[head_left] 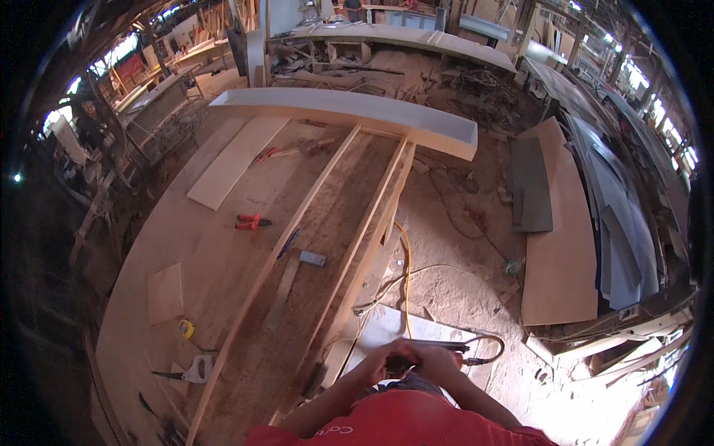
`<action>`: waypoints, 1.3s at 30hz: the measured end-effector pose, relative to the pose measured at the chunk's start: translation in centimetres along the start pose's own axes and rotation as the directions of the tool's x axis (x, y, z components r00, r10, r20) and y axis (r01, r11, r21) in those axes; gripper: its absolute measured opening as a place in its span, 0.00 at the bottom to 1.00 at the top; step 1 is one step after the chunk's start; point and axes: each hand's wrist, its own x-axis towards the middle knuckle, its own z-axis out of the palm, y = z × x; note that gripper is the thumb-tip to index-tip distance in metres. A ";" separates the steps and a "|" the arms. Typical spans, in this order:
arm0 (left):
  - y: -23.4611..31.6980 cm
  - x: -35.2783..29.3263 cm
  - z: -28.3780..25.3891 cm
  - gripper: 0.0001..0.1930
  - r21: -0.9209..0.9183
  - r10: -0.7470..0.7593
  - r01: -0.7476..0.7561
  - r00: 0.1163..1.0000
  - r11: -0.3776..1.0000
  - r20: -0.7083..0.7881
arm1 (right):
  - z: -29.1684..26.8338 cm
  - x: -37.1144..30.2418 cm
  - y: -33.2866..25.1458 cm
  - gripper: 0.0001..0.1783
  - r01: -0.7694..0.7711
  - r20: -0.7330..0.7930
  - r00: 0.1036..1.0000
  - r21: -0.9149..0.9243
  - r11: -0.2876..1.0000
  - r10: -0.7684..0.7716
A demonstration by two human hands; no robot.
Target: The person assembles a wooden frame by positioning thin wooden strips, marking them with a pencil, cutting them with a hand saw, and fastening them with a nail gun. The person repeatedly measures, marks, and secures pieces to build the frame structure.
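Close to my body at the bottom middle, my left hand (381, 360) and my right hand (437, 364) are closed around a dark, long-bodied tool (446, 346), which looks like an air nailer. A dark hose (497, 343) loops from its right end. The fingers partly cover the tool, so its exact kind is hard to make out. To the left of my hands is a workbench (245, 312), where two long thin wood strips (316, 195) run up to a pale box-like panel (349, 109). Between the strips lies a hammer (312, 259).
On the bench's left side are red-handled pliers (253, 222), a yellow tape measure (187, 328), a handsaw (198, 369) and loose boards (238, 163). A yellow hose (407, 279) hangs down to the dusty floor. Stacked sheets (613, 215) stand at the right.
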 end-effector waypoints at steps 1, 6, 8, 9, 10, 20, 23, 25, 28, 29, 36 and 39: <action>-1.3 0.5 -1.1 0.25 0.070 0.074 -0.074 0.997 0.995 -0.008 | 0.1 1.3 -0.1 0.29 0.050 0.064 0.997 -0.013 0.999 -0.049; -2.4 4.8 -1.5 0.16 -0.308 -0.081 0.022 0.980 0.951 -0.181 | -3.6 4.4 3.2 0.31 0.139 0.129 0.981 0.035 0.990 -0.143; -0.8 4.9 -0.7 0.16 -0.417 -0.138 0.029 0.962 0.908 -0.234 | -5.5 5.3 4.5 0.30 0.319 0.030 0.947 0.033 0.947 -0.320; 0.6 4.4 0.0 0.15 -0.432 -0.147 0.016 0.951 0.902 -0.272 | -6.5 5.9 5.6 0.30 0.228 0.222 0.958 -0.212 0.950 -0.181; 1.3 3.5 0.4 0.15 -0.449 -0.159 -0.001 0.935 0.893 -0.318 | -6.7 5.4 7.3 0.31 0.179 0.056 0.984 -0.237 0.955 -0.170; -0.9 5.3 -4.3 0.25 -0.370 0.041 -0.026 0.999 0.929 0.032 | -12.7 -2.8 15.0 0.20 -0.221 0.116 0.960 -0.237 0.946 0.253; -2.2 6.3 -6.2 0.32 -0.066 0.103 -0.110 0.989 0.992 -0.104 | -14.5 -2.2 14.1 0.19 -0.332 -0.038 0.938 0.186 0.925 0.344; -1.2 6.1 -7.1 0.39 -0.441 -0.204 0.069 0.941 0.895 -0.268 | -15.2 -0.8 14.9 0.19 -0.257 -0.009 0.965 0.138 0.957 0.260; -5.0 5.4 -9.7 0.43 -0.392 -0.344 0.134 0.773 0.910 -0.533 | -14.4 2.5 16.6 0.22 -0.019 0.130 0.991 -0.016 1.000 0.021; -6.3 4.8 -10.3 0.40 -0.289 -0.329 0.184 0.720 0.940 -0.612 | -12.3 3.4 19.1 0.23 -0.065 0.156 0.985 -0.041 0.997 0.071; -25.3 -4.6 -6.1 0.31 0.218 -0.013 0.634 0.338 0.742 -0.941 | 1.3 3.8 47.2 0.27 0.279 0.232 0.948 -0.285 0.917 -0.216; -34.4 -8.5 2.7 0.36 -0.103 -0.174 0.657 0.043 0.746 -0.984 | 3.1 3.9 47.7 0.26 0.151 0.423 0.895 -0.583 0.798 0.139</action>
